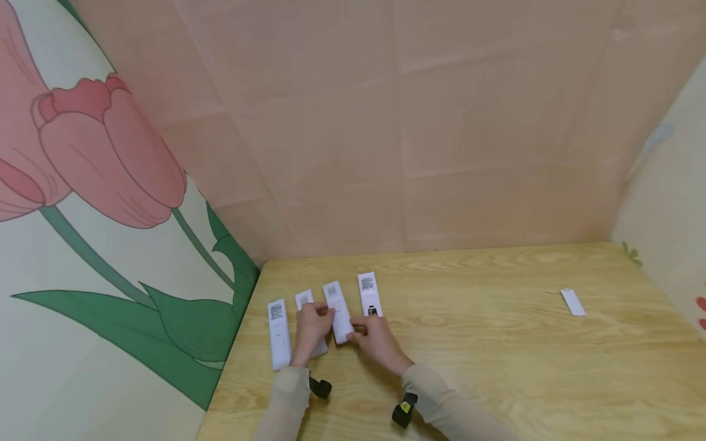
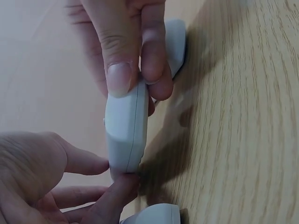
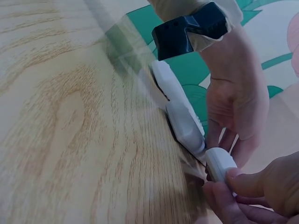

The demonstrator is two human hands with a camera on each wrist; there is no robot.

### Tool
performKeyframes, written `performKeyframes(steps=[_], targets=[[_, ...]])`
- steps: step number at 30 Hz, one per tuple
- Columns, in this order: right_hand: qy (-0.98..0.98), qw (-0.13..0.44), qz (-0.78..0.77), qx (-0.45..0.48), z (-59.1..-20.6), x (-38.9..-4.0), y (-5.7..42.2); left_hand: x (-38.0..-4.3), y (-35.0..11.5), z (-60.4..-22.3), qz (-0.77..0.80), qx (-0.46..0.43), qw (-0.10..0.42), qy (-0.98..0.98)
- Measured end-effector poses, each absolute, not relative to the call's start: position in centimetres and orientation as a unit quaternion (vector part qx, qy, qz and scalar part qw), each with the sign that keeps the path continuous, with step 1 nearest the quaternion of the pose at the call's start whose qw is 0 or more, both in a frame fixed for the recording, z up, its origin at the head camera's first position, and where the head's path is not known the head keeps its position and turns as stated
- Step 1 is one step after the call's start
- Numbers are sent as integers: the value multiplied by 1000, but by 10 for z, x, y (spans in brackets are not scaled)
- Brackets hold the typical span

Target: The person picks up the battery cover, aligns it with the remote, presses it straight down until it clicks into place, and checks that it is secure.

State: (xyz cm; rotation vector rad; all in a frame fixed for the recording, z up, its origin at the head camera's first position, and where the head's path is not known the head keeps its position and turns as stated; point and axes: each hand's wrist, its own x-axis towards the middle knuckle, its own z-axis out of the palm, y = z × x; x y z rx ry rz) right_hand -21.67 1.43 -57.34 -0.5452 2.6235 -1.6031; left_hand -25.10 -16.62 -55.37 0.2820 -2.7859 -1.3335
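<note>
A white remote control [image 1: 337, 312], its back with a printed code label facing up, is held between my two hands. My left hand [image 1: 313, 324] pinches its left edge; in the left wrist view the thumb and a finger of my left hand [image 2: 37, 177] meet the remote's side. My right hand [image 1: 380, 344] grips the near right end, its thumb on the casing. Beyond the right hand lies another white remote [image 1: 368, 291] with a dark opening in its back, partly covered by the fingers. A third remote [image 1: 319, 350] lies partly hidden beneath the left hand.
At the far left of the row lies one more white remote [image 1: 279, 343], label up. A small white cover [image 1: 573, 302] rests alone on the right of the wooden table [image 1: 474, 355]. A pink-draped wall [image 1: 419, 153] rises behind, with a tulip-printed wall at the left.
</note>
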Motion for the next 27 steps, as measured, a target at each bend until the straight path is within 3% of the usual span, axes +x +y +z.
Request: performKeyframes(steps=[9,27], targets=[[852,32,-497,-160,-570,-214,10,-251,-164,-553,-419,91,18,-903],[888,-7,-421,-183,-574,-207,1,-250,-161,-551,-377,79,19,-923]])
